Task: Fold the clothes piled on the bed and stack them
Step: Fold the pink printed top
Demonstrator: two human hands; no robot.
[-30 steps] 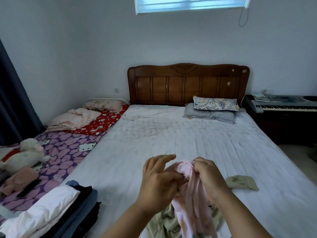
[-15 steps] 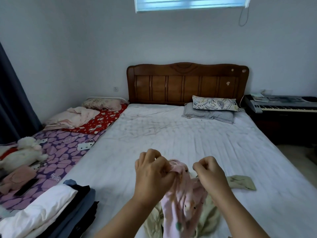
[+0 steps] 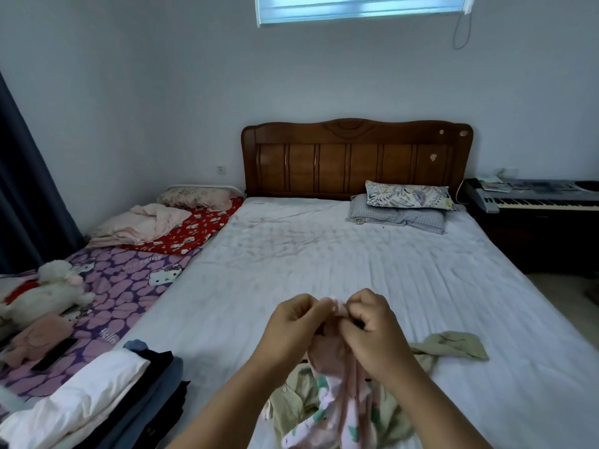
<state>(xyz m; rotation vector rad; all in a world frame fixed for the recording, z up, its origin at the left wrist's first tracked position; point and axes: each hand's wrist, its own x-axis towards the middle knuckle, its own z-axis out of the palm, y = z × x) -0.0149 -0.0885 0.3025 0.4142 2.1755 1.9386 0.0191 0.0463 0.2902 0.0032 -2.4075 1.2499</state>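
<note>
Pink garment [image 3: 337,413]: held up over the near end of the bed [image 3: 324,260], its top edge bunched between both hands
Left hand [image 3: 291,328]: fingers curled, fabric pinched
Right hand [image 3: 372,332]: fingers curled, fabric pinched
Olive garment [image 3: 453,346]: spread on the sheet beneath
Folded stack [image 3: 97,393]: placed at near left

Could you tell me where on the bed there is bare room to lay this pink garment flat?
Free: the white sheet between the hands and the pillows. Crowded: the folded stack near-left, the green garment right and below.
</note>
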